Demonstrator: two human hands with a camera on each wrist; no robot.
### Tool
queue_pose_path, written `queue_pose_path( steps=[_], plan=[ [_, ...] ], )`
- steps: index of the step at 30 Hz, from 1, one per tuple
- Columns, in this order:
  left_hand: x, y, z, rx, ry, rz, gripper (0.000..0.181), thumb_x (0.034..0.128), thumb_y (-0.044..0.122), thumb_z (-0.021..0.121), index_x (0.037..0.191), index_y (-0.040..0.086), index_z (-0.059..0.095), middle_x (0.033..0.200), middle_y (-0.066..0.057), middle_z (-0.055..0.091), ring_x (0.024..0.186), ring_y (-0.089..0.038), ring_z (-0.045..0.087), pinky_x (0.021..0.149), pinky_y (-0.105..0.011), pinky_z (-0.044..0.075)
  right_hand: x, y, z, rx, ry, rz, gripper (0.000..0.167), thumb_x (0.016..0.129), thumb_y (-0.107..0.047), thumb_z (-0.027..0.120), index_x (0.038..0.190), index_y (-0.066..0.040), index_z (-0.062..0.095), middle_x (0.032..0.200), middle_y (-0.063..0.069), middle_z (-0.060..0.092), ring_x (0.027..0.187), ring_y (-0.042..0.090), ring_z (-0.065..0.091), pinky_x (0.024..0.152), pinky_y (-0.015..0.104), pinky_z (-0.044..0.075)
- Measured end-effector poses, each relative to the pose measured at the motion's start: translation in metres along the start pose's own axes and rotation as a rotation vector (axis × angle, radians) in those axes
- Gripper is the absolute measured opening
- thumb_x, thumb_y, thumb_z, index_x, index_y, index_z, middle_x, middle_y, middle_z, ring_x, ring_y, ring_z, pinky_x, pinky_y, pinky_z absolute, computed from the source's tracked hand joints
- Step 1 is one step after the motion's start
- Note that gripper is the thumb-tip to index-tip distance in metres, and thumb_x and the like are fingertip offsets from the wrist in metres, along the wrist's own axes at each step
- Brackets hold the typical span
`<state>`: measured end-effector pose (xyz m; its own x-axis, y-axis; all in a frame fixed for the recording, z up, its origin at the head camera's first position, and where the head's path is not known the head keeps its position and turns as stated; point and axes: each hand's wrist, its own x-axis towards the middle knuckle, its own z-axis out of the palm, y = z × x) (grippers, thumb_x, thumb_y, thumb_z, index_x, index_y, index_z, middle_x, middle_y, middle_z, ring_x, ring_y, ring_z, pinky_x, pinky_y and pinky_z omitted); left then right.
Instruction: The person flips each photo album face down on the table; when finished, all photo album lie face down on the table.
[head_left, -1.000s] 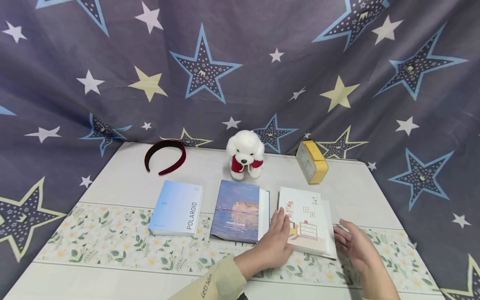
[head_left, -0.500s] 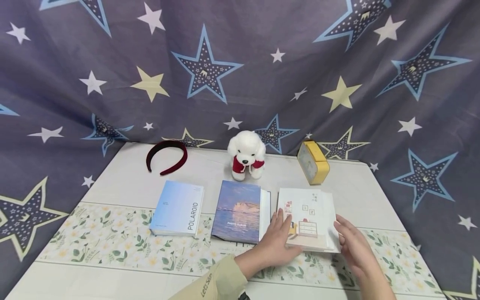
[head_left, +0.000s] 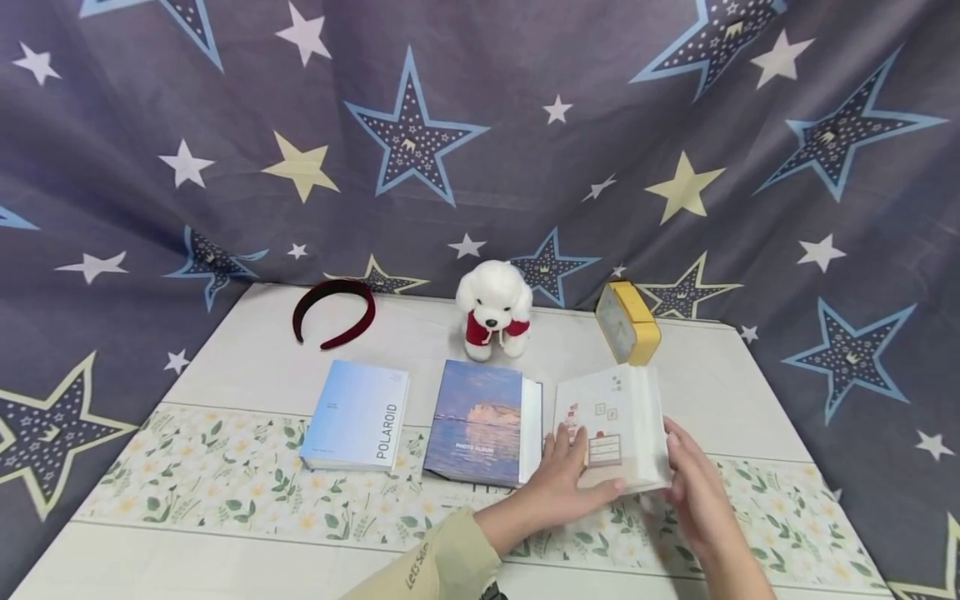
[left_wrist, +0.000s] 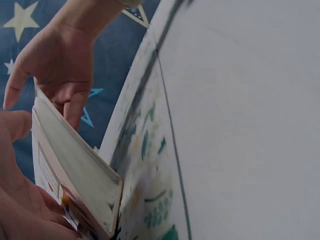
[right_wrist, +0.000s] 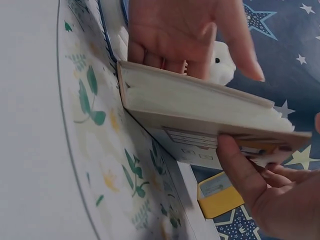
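Note:
A thick white photo album (head_left: pixel 588 392) with drawn furniture on its cover stands tilted on the right of the table, its right side raised and its page edges showing. My left hand (head_left: pixel 558 487) rests on the front cover with fingers spread and the thumb held out along the lower edge. My right hand (head_left: pixel 697 492) holds the raised right edge. In the right wrist view, fingers (right_wrist: pixel 237 165) of that hand bend against the back cover. The left wrist view shows pale pages (left_wrist: pixel 75 155) between the two covers.
Left of it lie a PHOTO ALBUM with a seascape cover (head_left: pixel 476 400) and a pale blue POLAROID album (head_left: pixel 348 412). Behind stand a dark red headband (head_left: pixel 352 329), a white plush dog (head_left: pixel 492 292) and a yellow clock (head_left: pixel 637 329). A star-patterned curtain (head_left: pixel 510 183) backs the table.
My right hand has moved left to the white album's right edge and raised that side, so the page edges face up more. My left hand has stayed on the cover, its thumb reaching further right.

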<state>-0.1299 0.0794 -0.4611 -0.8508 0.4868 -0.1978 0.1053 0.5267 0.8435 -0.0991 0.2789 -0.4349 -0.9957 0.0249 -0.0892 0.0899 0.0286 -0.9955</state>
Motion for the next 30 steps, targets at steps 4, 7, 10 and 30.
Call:
queue_pose_path(
  steps=[4, 7, 10, 30],
  plan=[
    [0.0, 0.004, -0.001, -0.084, 0.006, -0.011, 0.095, 0.0871, 0.067, 0.053, 0.157, 0.012, 0.018, 0.162, -0.02, 0.003, 0.147, -0.039, 0.001, 0.111, -0.065, 0.018, -0.002, 0.0, 0.004, -0.046, -0.006, -0.029, 0.063, 0.105, -0.047, 0.022, 0.155, -0.008, 0.023, 0.136, -0.005, 0.056, 0.11, 0.006, 0.062, 0.086, 0.033, 0.051],
    [0.0, 0.007, -0.003, -0.148, -0.005, -0.018, 0.093, 0.0872, 0.067, 0.052, 0.157, 0.015, 0.019, 0.162, -0.018, 0.004, 0.147, -0.039, 0.002, 0.11, -0.067, 0.017, -0.003, -0.001, 0.008, -0.055, -0.011, -0.031, 0.067, 0.104, -0.051, 0.014, 0.155, -0.009, 0.022, 0.151, 0.008, 0.043, 0.113, 0.001, 0.058, 0.086, 0.032, 0.051],
    [-0.002, 0.011, -0.005, -0.179, -0.003, -0.031, 0.092, 0.0871, 0.067, 0.052, 0.157, 0.017, 0.02, 0.162, -0.016, 0.007, 0.147, -0.039, 0.006, 0.11, -0.066, 0.017, -0.003, -0.001, 0.013, -0.06, -0.026, -0.043, 0.069, 0.103, -0.051, 0.009, 0.156, -0.009, 0.021, 0.156, 0.02, 0.028, 0.115, -0.002, 0.054, 0.086, 0.032, 0.052],
    [-0.006, 0.03, -0.01, -0.406, 0.077, 0.024, 0.091, 0.0831, 0.055, 0.068, 0.157, 0.031, 0.019, 0.157, -0.011, 0.029, 0.139, -0.034, 0.034, 0.108, -0.056, 0.032, 0.0, 0.004, 0.025, -0.172, -0.048, -0.12, 0.062, 0.104, -0.046, 0.007, 0.154, -0.018, 0.03, 0.158, 0.008, 0.029, 0.143, 0.037, 0.026, 0.102, 0.068, 0.031]
  ],
)
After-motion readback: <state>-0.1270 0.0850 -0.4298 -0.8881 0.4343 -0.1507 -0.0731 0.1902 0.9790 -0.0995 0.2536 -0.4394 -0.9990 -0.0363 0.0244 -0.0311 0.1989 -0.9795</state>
